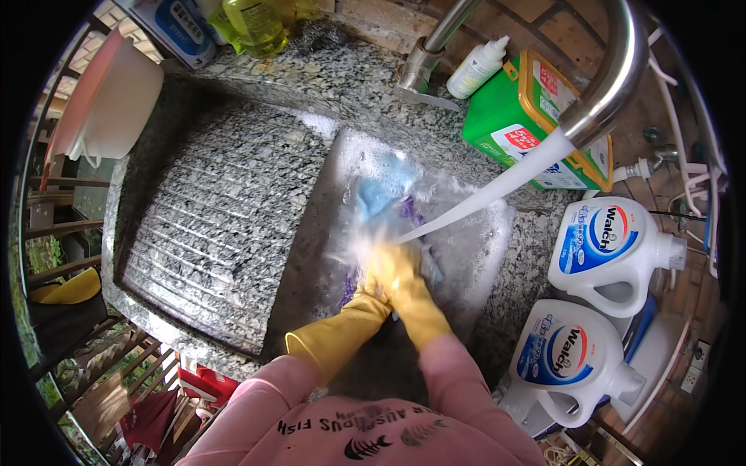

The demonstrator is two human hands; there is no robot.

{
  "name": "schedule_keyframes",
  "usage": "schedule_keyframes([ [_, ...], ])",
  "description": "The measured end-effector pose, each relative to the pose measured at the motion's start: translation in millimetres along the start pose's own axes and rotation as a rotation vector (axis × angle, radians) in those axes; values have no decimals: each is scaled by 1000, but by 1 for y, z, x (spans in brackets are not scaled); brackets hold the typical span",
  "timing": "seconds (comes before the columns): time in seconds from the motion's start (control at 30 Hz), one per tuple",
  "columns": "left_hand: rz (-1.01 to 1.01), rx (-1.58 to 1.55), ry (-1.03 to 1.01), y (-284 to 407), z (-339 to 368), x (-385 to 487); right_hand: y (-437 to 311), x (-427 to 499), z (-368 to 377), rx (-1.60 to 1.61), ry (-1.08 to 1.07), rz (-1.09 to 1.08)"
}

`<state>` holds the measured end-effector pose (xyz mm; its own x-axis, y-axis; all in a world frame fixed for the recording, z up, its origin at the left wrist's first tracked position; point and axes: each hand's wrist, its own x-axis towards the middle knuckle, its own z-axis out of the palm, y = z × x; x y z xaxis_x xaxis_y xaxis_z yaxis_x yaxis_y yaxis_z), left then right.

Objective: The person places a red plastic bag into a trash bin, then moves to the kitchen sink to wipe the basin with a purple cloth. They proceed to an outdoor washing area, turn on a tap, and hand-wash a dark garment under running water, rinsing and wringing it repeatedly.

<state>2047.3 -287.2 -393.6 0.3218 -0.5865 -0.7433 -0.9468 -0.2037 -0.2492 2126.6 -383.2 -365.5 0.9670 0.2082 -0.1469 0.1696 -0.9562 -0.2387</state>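
Note:
Both my hands wear yellow rubber gloves and meet in the basin of a granite sink, under a strong stream of water from a metal faucet. My left hand is largely hidden by spray and by my right hand, which lies over it. Motion blur and splashing hide the fingers and whatever is between them. Light blue cloth floats in the foamy water just beyond the hands. Purple material shows beside it, and more purple lies by the left glove.
A ribbed granite washboard slopes at the left, with a pale basin at its outer edge. Two white Walch jugs stand at the right. A green tub and a small white bottle are behind the sink, near a yellow-green bottle.

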Motion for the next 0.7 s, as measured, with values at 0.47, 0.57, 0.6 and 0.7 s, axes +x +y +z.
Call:
schedule_keyframes([
  [0.47,141,1359,-121,-19,-22,-8,7,-2,49,42,77,151],
  [0.57,269,1628,-127,-28,-23,-6,53,79,58,243,114,140],
  [0.6,363,1637,-130,-35,-27,-12,73,92,45,336,144,143],
  [0.7,355,1826,56,-80,-31,-55,133,71,-25,580,391,252],
])
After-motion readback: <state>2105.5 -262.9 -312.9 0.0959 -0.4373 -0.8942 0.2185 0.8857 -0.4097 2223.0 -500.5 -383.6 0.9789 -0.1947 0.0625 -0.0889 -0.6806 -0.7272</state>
